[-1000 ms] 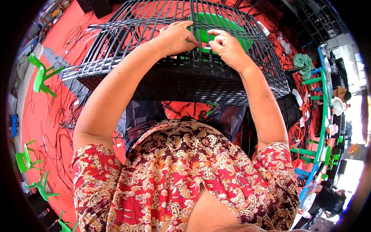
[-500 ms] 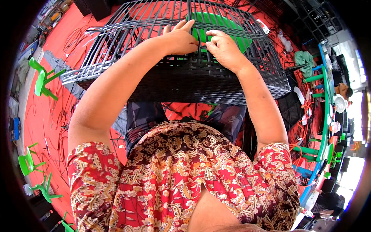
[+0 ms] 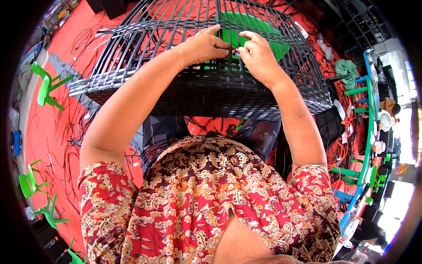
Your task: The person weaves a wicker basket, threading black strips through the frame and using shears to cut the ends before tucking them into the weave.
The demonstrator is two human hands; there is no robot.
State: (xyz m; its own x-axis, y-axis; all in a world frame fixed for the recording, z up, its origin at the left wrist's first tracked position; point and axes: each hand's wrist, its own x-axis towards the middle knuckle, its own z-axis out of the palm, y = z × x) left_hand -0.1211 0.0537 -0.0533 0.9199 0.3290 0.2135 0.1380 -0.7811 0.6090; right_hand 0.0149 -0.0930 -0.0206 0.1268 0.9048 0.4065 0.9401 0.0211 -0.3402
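In front of my knees is a half-woven black wicker piece (image 3: 193, 83), its near side tightly woven and its long upright strips still showing wide gaps. Over its near rim, my left hand (image 3: 202, 47) pinches a black plastic strip (image 3: 230, 53) between thumb and fingers. My right hand (image 3: 259, 55) is just to the right, its thumb and curled forefinger closed at the neighbouring strip; the fingertips partly hide what they hold. Behind the strips, a green plastic panel or chair seat (image 3: 252, 33) shows through. Several loose strip ends (image 3: 81, 86) stick out at the left corner.
Small green chairs (image 3: 44, 86) stand on the red floor (image 3: 52, 141) at the left, among scattered black strips. Along the right runs a green and blue frame (image 3: 369, 119) with a green cloth (image 3: 346, 70) beside it. Orange cord (image 3: 345, 145) lies near the frame.
My left fingers, spread upward before, have folded in toward the strip. My right hand has shifted slightly right and down, its thumb and forefinger still close together.
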